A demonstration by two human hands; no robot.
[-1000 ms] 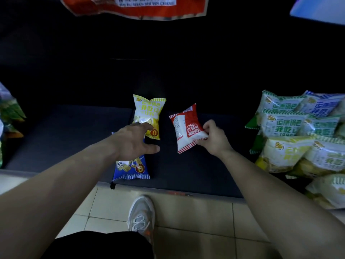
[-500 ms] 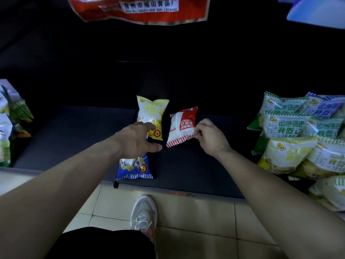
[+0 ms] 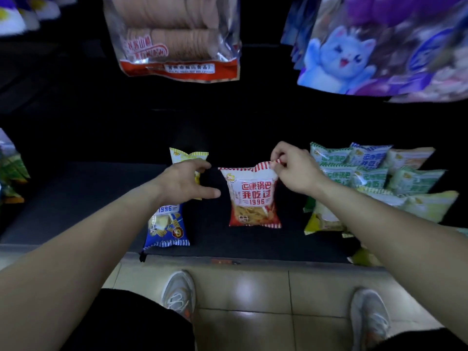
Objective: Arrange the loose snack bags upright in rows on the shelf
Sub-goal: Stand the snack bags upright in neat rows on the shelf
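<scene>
A red snack bag [image 3: 253, 196] stands upright, front facing me, on the dark bottom shelf [image 3: 76, 198]. My right hand [image 3: 296, 171] pinches its top right corner. Left of it a yellow bag [image 3: 186, 157] stands at the back, largely behind my left hand [image 3: 186, 182], whose fingers curl over its front. A blue bag [image 3: 167, 226] sits in front of the yellow one, below my left wrist.
A heap of green, blue and yellow snack bags [image 3: 379, 183] fills the shelf's right side. More bags [image 3: 10, 171] lie at the far left. A biscuit pack [image 3: 174, 36] and a purple cat pack [image 3: 379, 46] hang above. Tiled floor and my shoes [image 3: 178, 292] are below.
My right hand has turned the red bag from lying tilted, back up, to upright with its front facing me, gripping its top corner. The view has tilted up. My left hand stayed on the yellow bag.
</scene>
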